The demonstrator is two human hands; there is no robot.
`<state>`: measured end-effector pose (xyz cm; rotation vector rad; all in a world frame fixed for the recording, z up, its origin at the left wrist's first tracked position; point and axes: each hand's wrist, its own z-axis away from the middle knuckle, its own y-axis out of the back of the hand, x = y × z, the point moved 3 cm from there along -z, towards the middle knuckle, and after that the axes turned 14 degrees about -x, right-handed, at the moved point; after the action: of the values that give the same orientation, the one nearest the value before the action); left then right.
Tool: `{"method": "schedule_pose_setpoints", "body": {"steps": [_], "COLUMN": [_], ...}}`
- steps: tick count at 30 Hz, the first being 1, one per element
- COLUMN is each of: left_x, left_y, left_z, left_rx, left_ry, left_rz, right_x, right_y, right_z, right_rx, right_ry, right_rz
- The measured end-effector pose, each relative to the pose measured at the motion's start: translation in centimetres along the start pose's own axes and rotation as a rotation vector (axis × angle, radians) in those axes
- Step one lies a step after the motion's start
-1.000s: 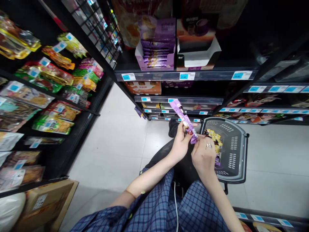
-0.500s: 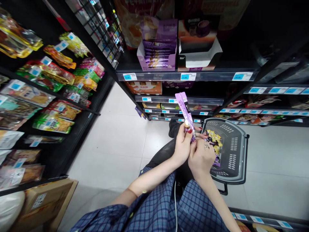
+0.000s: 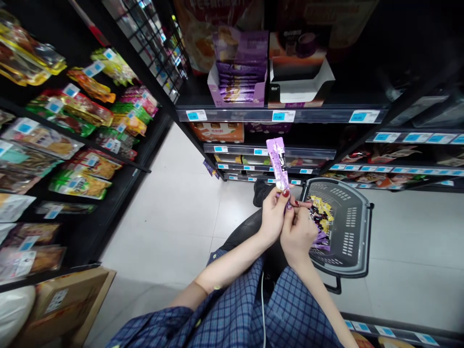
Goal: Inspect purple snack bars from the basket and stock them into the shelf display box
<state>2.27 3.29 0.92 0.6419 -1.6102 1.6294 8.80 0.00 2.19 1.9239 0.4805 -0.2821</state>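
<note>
A slim purple stick packet (image 3: 278, 166) points up and away from me, its printed face turned toward my view. My left hand (image 3: 272, 215) is closed on its lower part, the thumb with a red nail pressed over it. Close against that hand, my right hand (image 3: 299, 234) pinches the packet's bottom end; the exact grip is partly hidden by the fingers. Just to the right, a grey shopping basket (image 3: 357, 203) holds several yellow and black sachets (image 3: 321, 210) and purple stick packets (image 3: 321, 240).
Ahead, a shelf carries an open purple box (image 3: 237, 96) of stick packets and a dark display box (image 3: 299, 92). Bagged snacks (image 3: 81, 181) hang on the left rack. A cardboard carton (image 3: 67, 302) stands at lower left. Pale floor tiles (image 3: 170, 208) lie between.
The packet has turned to show its broad face and stands straighter. My right hand has shifted slightly left, uncovering more of the purple packets in the basket.
</note>
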Motion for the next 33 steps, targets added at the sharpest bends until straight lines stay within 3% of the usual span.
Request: {"method": "schedule_pose_setpoints", "body": {"steps": [4, 6, 9, 12, 15, 17, 20, 22, 29, 33], "left_x": [0.2, 0.6, 1.4, 2.0, 2.3, 2.6, 3.2, 3.8, 5.3, 5.5], "left_y": [0.6, 0.6, 0.2, -0.5, -0.9, -0.7, 0.1, 0.8, 1.8, 2.0], "left_z": [-0.2, -0.1, 0.4, 1.4, 2.3, 2.5, 2.0, 1.7, 1.0, 0.8], "left_rx": [0.003, -0.053, -0.235, -0.461, -0.599, -0.598, -0.492, -0.42, -0.421, -0.388], "left_ry": [0.04, 0.077, 0.177, 0.337, 0.432, 0.432, 0.419, 0.416, 0.416, 0.383], "left_rz": [0.058, 0.045, -0.053, -0.195, -0.354, -0.425, -0.416, -0.426, -0.431, -0.361], "right_x": [0.7, 2.1, 4.9, 6.3, 6.3, 6.4, 6.5, 6.6, 6.1, 5.5], "right_y": [0.3, 0.8, 1.9, 2.5, 3.0, 3.0, 2.5, 1.9, 1.7, 2.1], "right_z": [0.2, -0.1, -1.8, -4.1, -5.4, -5.6, -4.7, -3.9, -2.7, -2.6], "right_rx": [-0.011, 0.001, -0.045, -0.29, -0.414, -0.296, -0.044, 0.033, -0.061, 0.012], "right_ry": [0.081, 0.086, -0.07, -0.158, -0.268, -0.344, -0.417, -0.463, -0.485, -0.497], "right_rz": [0.01, -0.11, -0.552, -1.096, -1.293, -1.32, -1.391, -1.449, -1.517, -1.448]}}
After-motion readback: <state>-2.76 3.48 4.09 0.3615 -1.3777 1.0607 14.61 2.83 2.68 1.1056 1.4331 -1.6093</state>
